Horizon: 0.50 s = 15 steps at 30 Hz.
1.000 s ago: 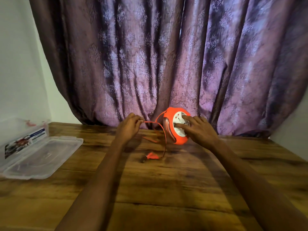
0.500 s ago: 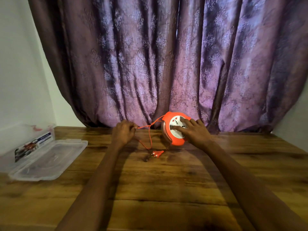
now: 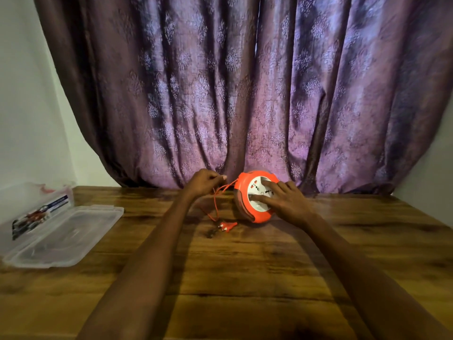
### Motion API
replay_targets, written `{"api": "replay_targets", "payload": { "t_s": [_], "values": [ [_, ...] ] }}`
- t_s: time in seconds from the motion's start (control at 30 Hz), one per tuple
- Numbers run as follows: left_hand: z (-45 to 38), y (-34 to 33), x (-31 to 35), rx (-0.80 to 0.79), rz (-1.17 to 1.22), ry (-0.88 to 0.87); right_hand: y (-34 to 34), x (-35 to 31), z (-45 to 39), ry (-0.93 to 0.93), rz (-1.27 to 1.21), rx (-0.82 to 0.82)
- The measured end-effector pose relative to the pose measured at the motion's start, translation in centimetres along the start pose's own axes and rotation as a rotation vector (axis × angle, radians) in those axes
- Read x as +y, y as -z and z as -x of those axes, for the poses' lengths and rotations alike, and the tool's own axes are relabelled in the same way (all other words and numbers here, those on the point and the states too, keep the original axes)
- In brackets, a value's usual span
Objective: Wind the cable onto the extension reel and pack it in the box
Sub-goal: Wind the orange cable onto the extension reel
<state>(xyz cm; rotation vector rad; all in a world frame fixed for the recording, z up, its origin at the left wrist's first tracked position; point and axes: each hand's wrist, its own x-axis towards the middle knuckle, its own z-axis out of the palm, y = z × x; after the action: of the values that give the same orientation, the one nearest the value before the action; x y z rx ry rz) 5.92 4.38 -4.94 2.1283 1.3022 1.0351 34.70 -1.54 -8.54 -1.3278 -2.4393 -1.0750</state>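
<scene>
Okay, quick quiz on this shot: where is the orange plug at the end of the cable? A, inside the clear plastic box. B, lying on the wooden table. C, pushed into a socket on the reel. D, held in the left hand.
B: the plug lies loose on the table, in front of the reel, away from both hands.

Wooden table [image 3: 245, 278], dark grain, planks running side to side. Purple patterned curtain [image 3: 245, 94] hangs in folds along table's far edge. White wall [image 3: 24, 106] at left, another strip at right [image 3: 431, 173].
</scene>
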Motion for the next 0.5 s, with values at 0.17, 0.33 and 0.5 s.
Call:
{"api": "replay_targets", "payload": {
  "t_s": [0.17,0.33,0.5],
  "values": [
    [-1.7,-1.1,1.9,-0.247,0.043,0.104,-0.1,0.2,1.4,0.017,-0.047,0.048],
    [-1.6,-1.7,1.8,-0.297,0.157,0.174,-0.1,0.3,2.9,-0.011,-0.044,0.061],
    [-0.7,-1.3,1.8,-0.302,0.333,0.159,-0.1,0.2,3.4,-0.027,-0.026,0.017]
  ]
}}
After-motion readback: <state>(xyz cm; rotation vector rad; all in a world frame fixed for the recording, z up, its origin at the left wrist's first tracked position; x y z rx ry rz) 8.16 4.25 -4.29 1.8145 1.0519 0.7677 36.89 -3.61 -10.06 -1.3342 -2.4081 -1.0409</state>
